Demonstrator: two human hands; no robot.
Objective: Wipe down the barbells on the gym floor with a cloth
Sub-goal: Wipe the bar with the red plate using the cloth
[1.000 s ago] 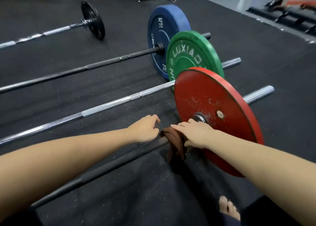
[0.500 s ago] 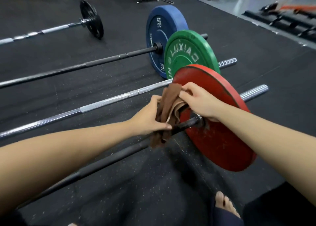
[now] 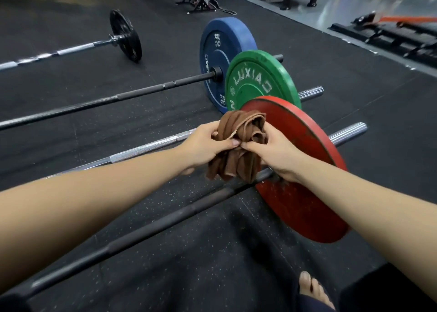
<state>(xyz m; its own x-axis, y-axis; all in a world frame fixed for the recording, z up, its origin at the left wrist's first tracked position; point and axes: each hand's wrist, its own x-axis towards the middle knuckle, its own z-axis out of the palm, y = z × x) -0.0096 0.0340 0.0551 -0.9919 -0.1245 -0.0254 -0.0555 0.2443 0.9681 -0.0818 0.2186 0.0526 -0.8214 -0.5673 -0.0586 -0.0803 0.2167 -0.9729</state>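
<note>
A bunched brown cloth (image 3: pixel 238 146) is held up between both hands, above the nearest barbell. My left hand (image 3: pixel 208 144) pinches its left side and my right hand (image 3: pixel 274 153) grips its right side. Below them the nearest barbell's dark shaft (image 3: pixel 146 229) runs from lower left up to a red plate (image 3: pixel 305 170); its steel sleeve (image 3: pixel 347 132) sticks out beyond the plate. The cloth's lower folds hang close to the shaft by the plate's hub. Behind it lie a steel bar (image 3: pixel 142 148) with a green plate (image 3: pixel 260 82) and a dark bar (image 3: pixel 118 99) with a blue plate (image 3: pixel 222 59).
A fourth barbell with a small black plate (image 3: pixel 126 35) lies at the far left. Racks and benches (image 3: pixel 390 35) line the far right beside a pale floor strip. My bare foot (image 3: pixel 312 292) is at the bottom edge on the black rubber floor (image 3: pixel 212 264).
Both hands lifted the cloth off the nearest bar's shaft by the red plate. They now hold it bunched together higher up, in front of the plate's upper edge.
</note>
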